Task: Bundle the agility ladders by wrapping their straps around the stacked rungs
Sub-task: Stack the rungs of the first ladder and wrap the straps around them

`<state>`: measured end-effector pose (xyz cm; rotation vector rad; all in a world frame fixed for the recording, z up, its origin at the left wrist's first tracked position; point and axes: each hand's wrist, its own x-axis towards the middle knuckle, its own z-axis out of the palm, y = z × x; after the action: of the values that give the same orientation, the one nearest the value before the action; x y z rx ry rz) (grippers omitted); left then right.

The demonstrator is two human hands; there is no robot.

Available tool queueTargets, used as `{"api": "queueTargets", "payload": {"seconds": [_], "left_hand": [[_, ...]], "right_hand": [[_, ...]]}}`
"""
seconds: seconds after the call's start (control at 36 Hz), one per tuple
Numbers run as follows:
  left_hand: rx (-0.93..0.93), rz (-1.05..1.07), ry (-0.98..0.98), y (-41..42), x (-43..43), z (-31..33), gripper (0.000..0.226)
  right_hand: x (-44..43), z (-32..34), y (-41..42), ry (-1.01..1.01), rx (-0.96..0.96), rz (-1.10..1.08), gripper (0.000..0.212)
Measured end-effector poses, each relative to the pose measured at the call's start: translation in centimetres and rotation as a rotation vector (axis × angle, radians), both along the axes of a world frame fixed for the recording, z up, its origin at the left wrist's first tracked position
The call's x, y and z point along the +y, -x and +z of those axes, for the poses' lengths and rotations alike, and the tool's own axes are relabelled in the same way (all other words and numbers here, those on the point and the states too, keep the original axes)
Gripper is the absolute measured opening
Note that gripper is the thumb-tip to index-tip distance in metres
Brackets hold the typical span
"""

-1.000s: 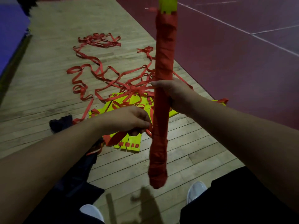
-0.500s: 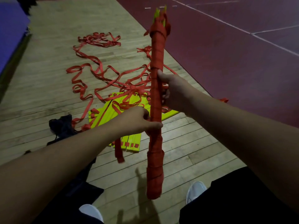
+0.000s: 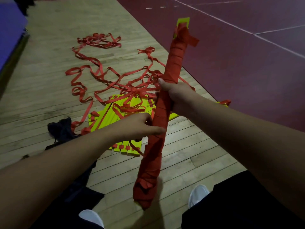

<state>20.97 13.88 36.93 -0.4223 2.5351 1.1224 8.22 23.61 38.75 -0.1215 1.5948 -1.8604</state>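
Note:
I hold a long bundle of stacked rungs (image 3: 162, 113) wrapped in red strap, tilted with its yellow-green tip up and to the right. My right hand (image 3: 175, 95) grips the bundle near its middle. My left hand (image 3: 140, 124) holds it just below, thumb laid across the red wrapping. A loose strap end sticks out near the top. On the wooden floor behind lies a second ladder: yellow-green rungs (image 3: 113, 116) stacked flat, with its red straps (image 3: 105, 80) spread in loose tangles.
A dark bag or cloth (image 3: 61, 128) lies on the floor at the left of the rungs. My white shoes (image 3: 198, 194) and dark trousers fill the bottom edge. Red court flooring (image 3: 239, 55) with white lines borders the wood on the right; a blue mat (image 3: 9, 30) lies far left.
The bundle has tilted so its top leans right and its yellow tip shows. My left hand moved from beside the bundle onto it, below my right hand.

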Motion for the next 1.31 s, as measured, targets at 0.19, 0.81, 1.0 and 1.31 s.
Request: {"api": "queueTargets", "payload": {"seconds": [0.19,0.81,1.0,1.31], "left_hand": [[0.014,0.021,-0.063,-0.2,-0.4,0.3,0.026],[-0.006,0.031,0.178,-0.3,-0.1,-1.5,0.086],[-0.001,0.064,-0.346,0.1,-1.1,0.1,0.027],[-0.088,0.052,-0.628,0.0,-2.0,0.3,0.034]], "right_hand": [[0.3,1.5,-0.6,0.077,-0.169,0.071,0.027],[-0.8,-0.1,-1.2,-0.036,-0.062,0.075,0.017],[0.2,1.0,-0.4,0.103,-0.126,0.159,0.028],[-0.6,1.2,-1.7,0.206,-0.184,0.258,0.048]]}}
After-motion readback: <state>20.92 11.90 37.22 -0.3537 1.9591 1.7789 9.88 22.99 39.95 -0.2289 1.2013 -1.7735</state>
